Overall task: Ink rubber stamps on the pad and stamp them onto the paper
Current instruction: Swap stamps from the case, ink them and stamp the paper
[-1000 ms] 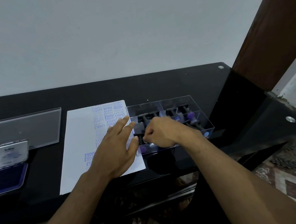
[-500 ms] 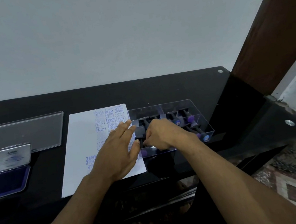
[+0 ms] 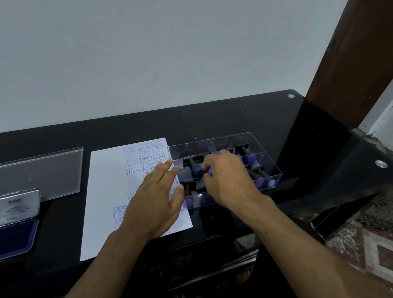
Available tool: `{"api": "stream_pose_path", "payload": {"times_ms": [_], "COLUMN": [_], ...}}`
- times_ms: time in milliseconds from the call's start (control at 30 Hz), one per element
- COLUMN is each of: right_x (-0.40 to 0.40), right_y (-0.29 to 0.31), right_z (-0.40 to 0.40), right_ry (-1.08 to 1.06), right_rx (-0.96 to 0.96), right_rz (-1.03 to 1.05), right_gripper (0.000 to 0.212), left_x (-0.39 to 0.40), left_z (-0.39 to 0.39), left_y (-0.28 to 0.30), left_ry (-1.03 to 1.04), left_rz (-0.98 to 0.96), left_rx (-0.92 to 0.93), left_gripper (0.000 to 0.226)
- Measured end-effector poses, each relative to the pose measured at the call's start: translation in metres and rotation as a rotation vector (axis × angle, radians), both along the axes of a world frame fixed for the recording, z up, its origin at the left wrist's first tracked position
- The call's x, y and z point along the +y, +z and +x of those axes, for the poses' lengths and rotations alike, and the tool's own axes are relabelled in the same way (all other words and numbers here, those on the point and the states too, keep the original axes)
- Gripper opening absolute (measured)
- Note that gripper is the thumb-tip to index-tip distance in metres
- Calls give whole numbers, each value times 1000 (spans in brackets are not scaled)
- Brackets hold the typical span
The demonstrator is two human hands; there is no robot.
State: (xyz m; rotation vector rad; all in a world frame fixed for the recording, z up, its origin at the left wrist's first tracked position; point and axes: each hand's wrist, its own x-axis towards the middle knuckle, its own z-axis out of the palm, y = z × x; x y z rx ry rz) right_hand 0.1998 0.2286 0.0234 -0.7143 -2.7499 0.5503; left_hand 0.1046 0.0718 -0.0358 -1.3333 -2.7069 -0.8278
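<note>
Left hand [image 3: 156,200]: flat on the paper [image 3: 111,200], palm down, fingers straight and spread, fingertips at the sheet's right edge next to the clear box [image 3: 266,161].
Right hand [image 3: 227,177]: inside the box, fingers curled, pinching the blue-tipped end of a stamp [image 3: 207,171].
Stamps: several dark-handled ones lie in the box's compartments, purple and blue ends showing, e.g. one at the right [image 3: 251,158].
Box: transparent, divided, touching the right edge of the paper.
Paper: white sheet on the black table [image 3: 211,121]; blue prints such as SAMPLE, AIR MAIL, FRAGILE run down its right half.
Ink pad [image 3: 5,240]: far left of the table, open, dark blue surface exposed, metal lid [image 3: 11,208] tipped up behind it.
Clear lid [image 3: 29,179]: flat on the table behind the ink pad, left of the paper.
</note>
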Motion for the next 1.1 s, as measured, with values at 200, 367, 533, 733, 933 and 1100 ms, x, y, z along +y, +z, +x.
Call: {"api": "stream_pose_path", "payload": {"times_ms": [200, 367, 533, 733, 933, 1100], "right_x": [-4, -14, -39, -92, -161, -217], "right_y": [0, 8, 19, 20, 10, 5], "right_z": [11, 11, 0, -30, -67, -92], "right_ry": [31, 60, 92, 208, 364, 462], "right_rx": [108, 175, 203, 225, 216, 182], "right_rz": [-6, 38, 43, -3, -55, -105], "right_gripper": [15, 17, 22, 27, 25, 10], "left_x": [0, -6, -38, -106, -187, -247], "left_z": [-1, 0, -5, -16, -26, -33], "left_y": [0, 3, 6, 7, 3, -7], "left_ry": [3, 20, 76, 190, 337, 460], "left_rz": [-19, -48, -54, -78, -115, -138], "left_rx": [-5, 4, 34, 60, 71, 76], "left_gripper": [55, 61, 75, 74, 69, 68]}}
